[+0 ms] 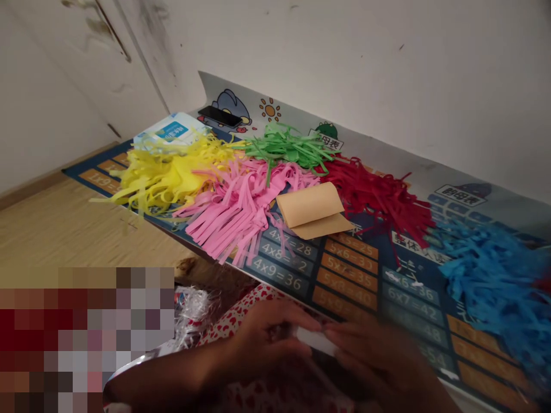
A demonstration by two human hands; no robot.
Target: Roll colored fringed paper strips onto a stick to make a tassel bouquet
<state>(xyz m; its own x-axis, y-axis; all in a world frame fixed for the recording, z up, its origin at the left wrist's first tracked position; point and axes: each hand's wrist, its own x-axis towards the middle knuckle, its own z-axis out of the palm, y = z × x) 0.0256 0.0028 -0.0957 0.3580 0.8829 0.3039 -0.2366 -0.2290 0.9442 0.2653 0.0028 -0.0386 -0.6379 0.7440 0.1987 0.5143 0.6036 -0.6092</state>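
At the table's near edge, my left hand (275, 330) has its fingers curled round a small white object (316, 342), dim and partly hidden. My right hand (374, 350) is blurred and lies against the object's right side, its fingers close together. Beyond the hands, a folded tan paper (312, 206) rests on the printed mat (284, 267). Bunches of cut strips lie around it: pink (241, 209), yellow (176, 172), green (288, 146), red (374, 192) and blue (495, 275).
A black phone (220, 116) and a white-and-blue packet (172, 131) lie toward the back left. The mat's rear edge curls up against the wall (365, 74). Silvery strips (193, 307) are beside patterned fabric below the table. Pixelation covers the lower left corner.
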